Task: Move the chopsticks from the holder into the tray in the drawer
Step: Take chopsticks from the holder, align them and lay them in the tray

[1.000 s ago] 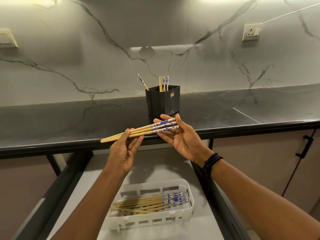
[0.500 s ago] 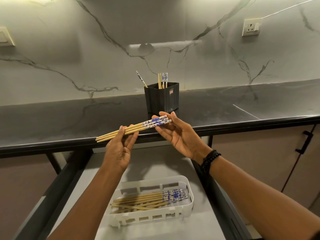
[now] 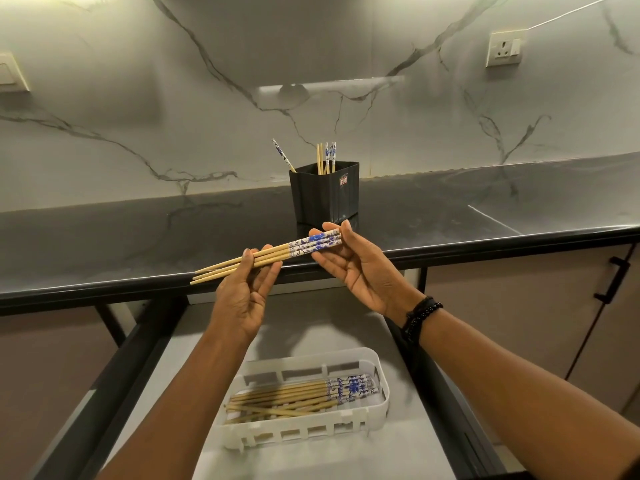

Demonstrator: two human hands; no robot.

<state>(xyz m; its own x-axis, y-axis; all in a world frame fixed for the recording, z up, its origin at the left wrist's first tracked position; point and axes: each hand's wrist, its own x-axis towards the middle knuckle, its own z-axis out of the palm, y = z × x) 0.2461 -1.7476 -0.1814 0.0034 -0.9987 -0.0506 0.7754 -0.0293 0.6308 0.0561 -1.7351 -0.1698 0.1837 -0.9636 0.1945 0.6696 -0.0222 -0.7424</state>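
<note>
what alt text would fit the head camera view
Two hands hold a bundle of chopsticks over an open drawer, the left hand gripping the plain shafts, the right hand steadying the blue-patterned ends. Below, a white tray holds more; a black holder on the counter holds a few.

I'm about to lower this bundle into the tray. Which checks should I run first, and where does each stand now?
1. Grip: left hand pinches the held chopsticks; right hand steadies their patterned ends with straight fingers: ok.
2. Bundle parallel, patterned ends level: ok.
3. Drawer open, white tray uncovered below the hands: ok.
4. Direction: patterned ends point right, as on the tray's chopsticks: ok.
5. Black holder emptied: several chopsticks stand in it: not ok.
</note>
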